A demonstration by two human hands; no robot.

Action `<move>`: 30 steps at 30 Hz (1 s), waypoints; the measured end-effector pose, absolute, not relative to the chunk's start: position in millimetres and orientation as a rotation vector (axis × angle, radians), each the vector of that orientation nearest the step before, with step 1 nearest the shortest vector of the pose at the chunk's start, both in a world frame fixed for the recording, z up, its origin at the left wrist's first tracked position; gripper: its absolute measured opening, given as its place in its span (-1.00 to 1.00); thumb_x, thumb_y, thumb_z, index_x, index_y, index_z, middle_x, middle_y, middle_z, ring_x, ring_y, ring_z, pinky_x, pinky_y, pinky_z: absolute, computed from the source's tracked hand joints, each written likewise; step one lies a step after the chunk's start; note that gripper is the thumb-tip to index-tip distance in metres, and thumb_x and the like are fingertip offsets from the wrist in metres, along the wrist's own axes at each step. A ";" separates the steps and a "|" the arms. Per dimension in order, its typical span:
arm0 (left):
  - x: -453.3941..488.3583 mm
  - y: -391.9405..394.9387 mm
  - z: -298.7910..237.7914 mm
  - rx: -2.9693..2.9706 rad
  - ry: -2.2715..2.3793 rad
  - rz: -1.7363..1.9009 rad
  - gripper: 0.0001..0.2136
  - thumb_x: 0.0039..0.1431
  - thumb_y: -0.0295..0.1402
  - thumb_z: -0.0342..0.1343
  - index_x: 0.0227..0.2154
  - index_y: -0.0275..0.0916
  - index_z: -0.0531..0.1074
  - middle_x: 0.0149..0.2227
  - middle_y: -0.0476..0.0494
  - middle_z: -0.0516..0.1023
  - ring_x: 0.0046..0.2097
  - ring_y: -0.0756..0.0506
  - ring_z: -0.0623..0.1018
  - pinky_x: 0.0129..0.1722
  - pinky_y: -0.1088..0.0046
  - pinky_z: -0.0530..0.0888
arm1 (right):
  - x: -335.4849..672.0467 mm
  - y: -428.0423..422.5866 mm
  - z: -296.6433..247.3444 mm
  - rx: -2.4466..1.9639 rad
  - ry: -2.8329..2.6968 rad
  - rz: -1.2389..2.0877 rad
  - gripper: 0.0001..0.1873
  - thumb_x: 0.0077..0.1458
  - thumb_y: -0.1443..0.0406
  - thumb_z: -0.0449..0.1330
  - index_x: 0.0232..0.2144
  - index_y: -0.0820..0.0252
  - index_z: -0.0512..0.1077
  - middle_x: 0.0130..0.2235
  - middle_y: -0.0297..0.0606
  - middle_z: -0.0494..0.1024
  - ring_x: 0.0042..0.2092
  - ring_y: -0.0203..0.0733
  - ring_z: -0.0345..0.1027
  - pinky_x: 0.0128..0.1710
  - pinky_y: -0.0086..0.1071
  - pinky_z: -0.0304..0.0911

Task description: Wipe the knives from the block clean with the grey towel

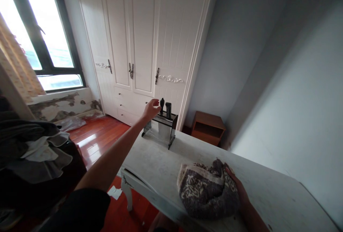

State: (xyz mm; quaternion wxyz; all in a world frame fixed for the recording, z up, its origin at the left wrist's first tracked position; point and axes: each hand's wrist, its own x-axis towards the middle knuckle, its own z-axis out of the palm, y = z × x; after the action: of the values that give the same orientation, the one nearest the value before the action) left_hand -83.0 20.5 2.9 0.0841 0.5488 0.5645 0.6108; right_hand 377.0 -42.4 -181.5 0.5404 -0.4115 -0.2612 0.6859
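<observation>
From where I stand, I can read no text, label, brand, number or sign on anything here.

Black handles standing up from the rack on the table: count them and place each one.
2. The slimmer handle is beside the left hand; the wider handle is just right of the slimmer one. The hand may hide others.
</observation>
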 end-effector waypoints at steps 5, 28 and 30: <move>-81.3 41.0 1.0 1.635 1.682 1.786 -0.59 -0.16 -0.34 0.25 -0.16 -0.27 0.42 -0.21 -0.20 0.60 -0.12 -0.17 0.57 -0.17 0.32 0.49 | 372.7 -47.3 -173.2 -1.023 -0.590 1.648 -0.54 -0.21 0.16 0.47 -0.16 0.04 0.59 -0.06 -0.38 0.62 0.11 -0.03 0.42 0.26 -0.24 0.20; -65.1 48.9 109.2 1.837 1.285 1.991 -0.77 -0.09 -0.56 0.14 -0.30 -0.26 0.43 -0.36 -0.09 0.58 -0.25 -0.08 0.59 -0.19 0.36 0.52 | 369.4 -48.5 -163.5 -1.081 -0.546 1.745 -0.46 -0.32 0.12 0.50 -0.19 0.13 0.59 -0.11 -0.27 0.65 0.14 0.03 0.39 0.26 -0.19 0.17; -65.1 49.2 116.9 1.815 1.218 2.030 -0.77 -0.08 -0.57 0.12 -0.29 -0.27 0.43 -0.39 -0.08 0.56 -0.30 -0.05 0.57 -0.23 0.38 0.52 | 369.8 -48.8 -164.6 -1.075 -0.561 1.723 -0.45 -0.30 0.12 0.49 -0.17 0.11 0.58 -0.11 -0.30 0.65 0.13 -0.01 0.39 0.27 -0.23 0.16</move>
State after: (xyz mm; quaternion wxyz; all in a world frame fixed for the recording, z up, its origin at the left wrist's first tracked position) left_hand -65.1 49.2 116.9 0.0793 0.6067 0.4069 0.6783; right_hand 369.8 -48.8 -164.6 0.4947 -0.4434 -0.2316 0.7106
